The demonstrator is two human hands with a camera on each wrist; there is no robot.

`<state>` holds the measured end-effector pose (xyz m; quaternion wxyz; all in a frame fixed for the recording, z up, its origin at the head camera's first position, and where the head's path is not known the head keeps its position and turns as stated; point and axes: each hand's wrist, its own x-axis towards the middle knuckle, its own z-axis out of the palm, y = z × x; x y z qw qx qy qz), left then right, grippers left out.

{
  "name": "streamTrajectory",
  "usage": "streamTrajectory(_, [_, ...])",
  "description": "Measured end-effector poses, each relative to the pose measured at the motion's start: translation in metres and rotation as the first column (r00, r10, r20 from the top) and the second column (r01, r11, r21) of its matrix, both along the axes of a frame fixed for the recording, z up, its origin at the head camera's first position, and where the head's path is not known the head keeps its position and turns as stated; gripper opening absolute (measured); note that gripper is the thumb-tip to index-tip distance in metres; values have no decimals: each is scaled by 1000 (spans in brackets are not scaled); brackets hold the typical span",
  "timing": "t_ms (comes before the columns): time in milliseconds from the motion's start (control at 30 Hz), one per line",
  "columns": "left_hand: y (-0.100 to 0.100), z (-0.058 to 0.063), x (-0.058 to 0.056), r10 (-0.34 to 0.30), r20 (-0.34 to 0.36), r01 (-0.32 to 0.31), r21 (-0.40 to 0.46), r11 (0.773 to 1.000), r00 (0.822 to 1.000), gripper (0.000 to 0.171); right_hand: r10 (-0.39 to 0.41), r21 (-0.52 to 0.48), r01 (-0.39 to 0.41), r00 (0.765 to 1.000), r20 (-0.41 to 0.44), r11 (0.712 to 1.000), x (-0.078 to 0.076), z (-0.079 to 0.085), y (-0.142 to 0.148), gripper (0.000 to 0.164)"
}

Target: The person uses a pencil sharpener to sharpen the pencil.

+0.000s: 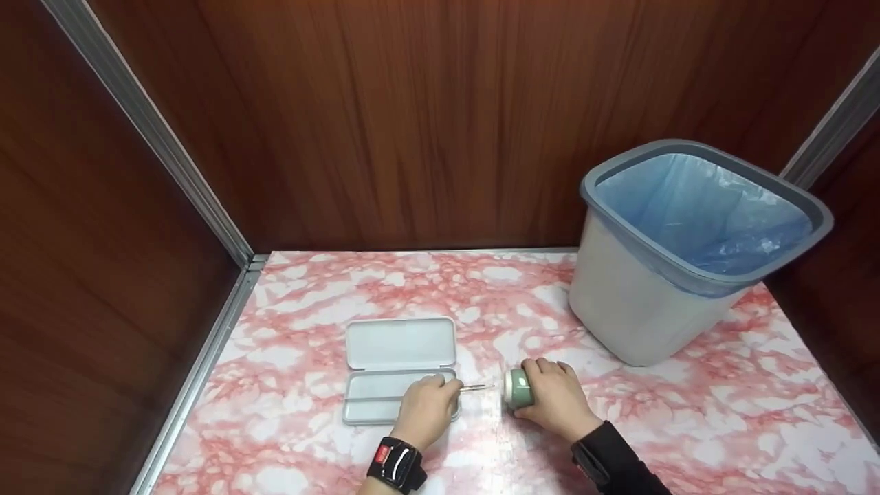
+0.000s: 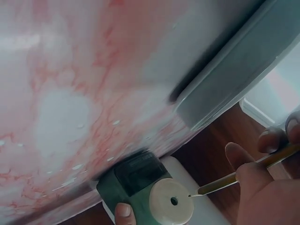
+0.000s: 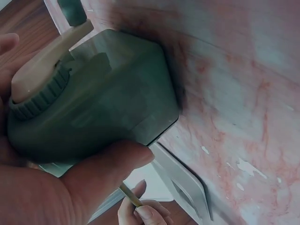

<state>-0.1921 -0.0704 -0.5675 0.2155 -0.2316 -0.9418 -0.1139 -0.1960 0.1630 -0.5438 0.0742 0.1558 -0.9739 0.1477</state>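
My left hand (image 1: 425, 409) pinches a slim yellowish pencil (image 2: 219, 183), its dark tip pointing right in the head view. In the left wrist view that tip is close to the round hole in the cream disc (image 2: 164, 211) of a green pencil sharpener (image 1: 522, 389). My right hand (image 1: 558, 400) grips the sharpener's body from the right, thumb along one side. A cream crank arm (image 3: 44, 65) with a green knob (image 3: 73, 11) shows on its other end in the right wrist view. Beneath the left hand lies an open pale grey pencil case (image 1: 401, 344).
A large bin (image 1: 625, 302) lined with a blue bag (image 1: 680, 199) stands at the right rear. Brown wood-grain panels (image 1: 412, 124) enclose the back and sides of the red-and-white marbled table (image 1: 295, 454).
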Motion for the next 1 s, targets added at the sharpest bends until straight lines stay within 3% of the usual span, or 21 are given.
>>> streamTrajectory(167, [7, -1, -1, -25, 5, 25, 4, 1000, 1000, 5, -1, 9, 1, 1000, -5, 1000, 1, 0, 0, 69])
streamTrajectory(533, [23, -3, -4, -18, 15, 18, 13, 1000, 1000, 6, 6, 20, -6, 1000, 10, 1000, 0, 2, -1, 67])
streamTrajectory(1000, [42, 0, -11, -26, 86, 27, -16, 999, 996, 7, 37, 75, -36, 999, -12, 997, -1, 5, -3, 65])
